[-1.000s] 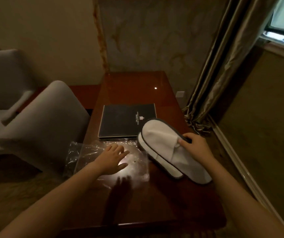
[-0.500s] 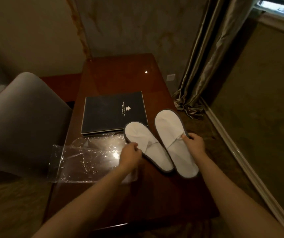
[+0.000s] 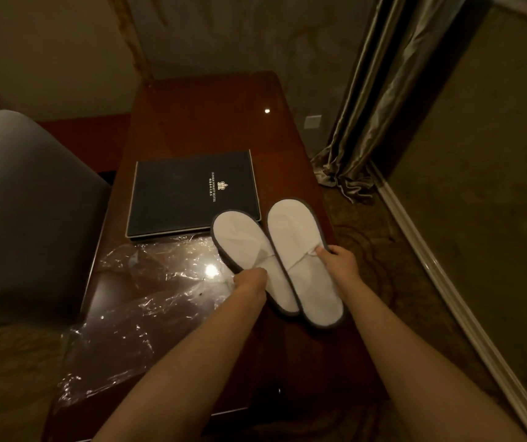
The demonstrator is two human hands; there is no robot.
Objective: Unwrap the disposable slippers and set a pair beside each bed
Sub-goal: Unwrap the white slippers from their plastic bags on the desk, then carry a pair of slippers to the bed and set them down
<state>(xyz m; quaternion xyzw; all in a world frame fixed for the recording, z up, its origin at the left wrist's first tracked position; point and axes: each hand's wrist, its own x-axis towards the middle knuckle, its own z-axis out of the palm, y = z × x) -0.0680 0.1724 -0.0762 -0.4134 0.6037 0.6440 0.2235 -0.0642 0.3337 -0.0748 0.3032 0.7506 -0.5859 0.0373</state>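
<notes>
The two slippers (image 3: 276,260) look light, thin and floppy, held side by side just above the table (image 3: 198,122). Each hand pinches one at its strap: left hand (image 3: 251,279), right hand (image 3: 338,261). That mid-length hold seems best; the empty wrapper (image 3: 134,301) lies left of the grips.

Slippers (image 3: 275,256) matt white cloth; wrapper (image 3: 134,301) clear glossy plastic; desk (image 3: 211,122) polished wood.

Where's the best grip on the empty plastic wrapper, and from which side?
Pinch the plastic wrapper at its near-left corner, which hangs past the desk edge, coming from the left by the chair. It lies flat and crinkled on the glossy top, so a top-down grip would likely slip; the overhanging film offers a free edge. Both hands hold slippers, so one must let go first.
</notes>
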